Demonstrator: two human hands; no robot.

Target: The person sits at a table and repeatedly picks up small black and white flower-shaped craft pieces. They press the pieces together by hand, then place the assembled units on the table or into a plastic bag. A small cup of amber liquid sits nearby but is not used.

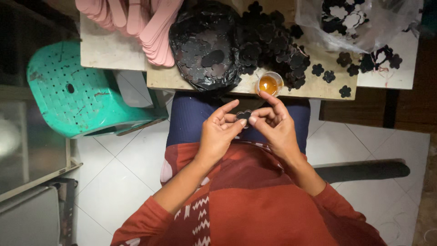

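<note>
Both hands meet over my lap and pinch one small black flower-shaped cutout (244, 115). My left hand (220, 132) grips it from the left with thumb and fingers. My right hand (272, 124) holds its right edge, index finger raised towards a small round cup of amber glue (269, 84) at the board's edge. A big heap of black flower cutouts (236, 43) lies on the wooden board (173, 78) just beyond my hands.
A stack of pink flat pieces (145, 25) sits at the board's far left. A clear plastic bag with more black flowers (359, 20) lies far right, with loose flowers (346, 91) beside it. A green plastic stool (77, 91) stands left on the white tiled floor.
</note>
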